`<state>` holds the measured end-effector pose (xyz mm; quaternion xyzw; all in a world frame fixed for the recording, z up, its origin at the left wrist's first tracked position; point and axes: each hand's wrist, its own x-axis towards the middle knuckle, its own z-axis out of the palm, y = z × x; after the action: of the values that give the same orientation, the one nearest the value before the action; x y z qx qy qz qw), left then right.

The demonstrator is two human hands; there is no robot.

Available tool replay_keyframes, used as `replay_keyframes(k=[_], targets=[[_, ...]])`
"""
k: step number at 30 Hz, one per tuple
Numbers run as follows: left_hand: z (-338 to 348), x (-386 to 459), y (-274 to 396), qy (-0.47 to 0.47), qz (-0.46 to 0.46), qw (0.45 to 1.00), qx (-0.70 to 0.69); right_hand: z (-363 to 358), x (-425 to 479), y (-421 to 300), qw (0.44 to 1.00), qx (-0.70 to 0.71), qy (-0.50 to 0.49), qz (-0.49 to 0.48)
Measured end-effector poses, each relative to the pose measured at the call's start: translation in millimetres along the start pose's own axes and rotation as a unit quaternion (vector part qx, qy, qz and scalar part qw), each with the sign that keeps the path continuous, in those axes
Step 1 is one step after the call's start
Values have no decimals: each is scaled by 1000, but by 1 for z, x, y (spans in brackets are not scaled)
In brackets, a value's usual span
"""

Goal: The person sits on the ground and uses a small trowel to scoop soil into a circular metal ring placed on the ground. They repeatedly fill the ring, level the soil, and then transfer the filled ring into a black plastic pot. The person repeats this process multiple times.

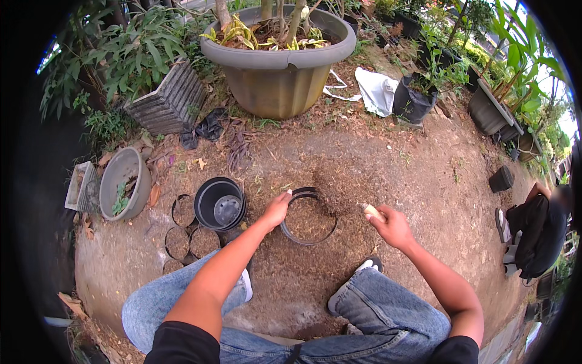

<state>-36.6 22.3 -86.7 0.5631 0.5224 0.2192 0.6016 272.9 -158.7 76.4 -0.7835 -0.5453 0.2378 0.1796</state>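
Observation:
My left hand (278, 210) grips the rim of a black plastic pot (310, 242), which is filled with brown soil mix and stands on the ground before me. My right hand (392, 228) is closed around a light wooden handle (373, 212), just right of the pot. The tool's far end cannot be told apart from the loose soil (341, 195) heaped at the pot's right edge. Left of my left hand stand empty black pots (220, 204), nested in one another. Several smaller soil-filled pots (204, 243) are grouped beside and below them.
A large grey planter (277, 82) with stems stands ahead. To the left are a grey oval tub (125, 184) and a ridged concrete planter (166, 100). A white sack (376, 91) lies beside a black grow bag (413, 100). At far right a person (541, 232) is bent low near a small black pot (501, 179).

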Motion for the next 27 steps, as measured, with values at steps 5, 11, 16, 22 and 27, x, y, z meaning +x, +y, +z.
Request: replay_keyframes(k=[5, 11, 16, 22, 27], targets=[[11, -12, 17, -8, -6, 1000, -1, 3, 5, -1, 1000, 14, -14, -3], [10, -5, 5, 8, 11, 1000, 4, 1, 9, -8, 1000, -26, -10, -10], [5, 2, -11, 24, 32, 999, 16, 0, 11, -14, 999, -38, -20, -6], [12, -38, 41, 113, 164, 964, 178, 4, 10, 5, 1000, -17, -7, -2], [1, -41, 60, 90, 333, 817, 462, 5, 9, 2, 1000, -3, -16, -1]])
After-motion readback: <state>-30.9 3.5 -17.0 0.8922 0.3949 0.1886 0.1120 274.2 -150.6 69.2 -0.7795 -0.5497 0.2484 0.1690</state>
